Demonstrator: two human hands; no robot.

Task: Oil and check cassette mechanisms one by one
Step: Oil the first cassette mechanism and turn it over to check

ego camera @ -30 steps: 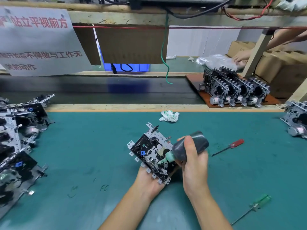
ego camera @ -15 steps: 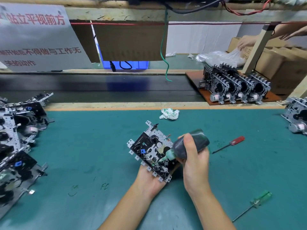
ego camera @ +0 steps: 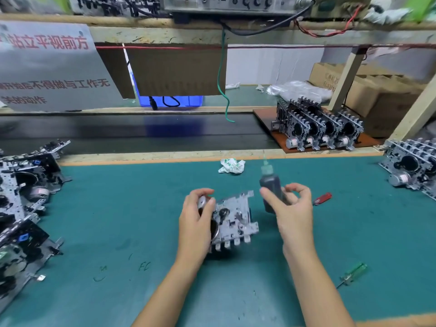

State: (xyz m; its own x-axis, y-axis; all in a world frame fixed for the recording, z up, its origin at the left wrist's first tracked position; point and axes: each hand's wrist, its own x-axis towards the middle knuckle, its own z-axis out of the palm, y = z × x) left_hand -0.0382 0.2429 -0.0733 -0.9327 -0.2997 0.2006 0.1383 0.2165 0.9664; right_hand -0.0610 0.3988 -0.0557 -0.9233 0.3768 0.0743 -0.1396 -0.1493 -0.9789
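My left hand [ego camera: 197,223] grips a metal cassette mechanism [ego camera: 236,220] by its left side and holds it tilted just above the green mat, with its plate side facing me. A dark oil bottle [ego camera: 270,185] with a green nozzle stands upright on the mat to the right of the mechanism. My right hand [ego camera: 293,215] is beside the bottle. Its thumb lies across the bottle's front and its fingers are spread apart to the bottle's right, so the grip is loose.
Several mechanisms lie piled at the left edge [ego camera: 21,208], and more stand on a brown board [ego camera: 318,131] and at the far right [ego camera: 412,166]. A red screwdriver [ego camera: 323,198], a green screwdriver [ego camera: 354,273] and a crumpled wrapper [ego camera: 231,165] lie on the mat [ego camera: 118,208].
The bottle's nozzle has left the mechanism and the bottle now stands upright on the mat, with my right fingers loosened. My left hand has turned the mechanism over. The camera has tilted up.
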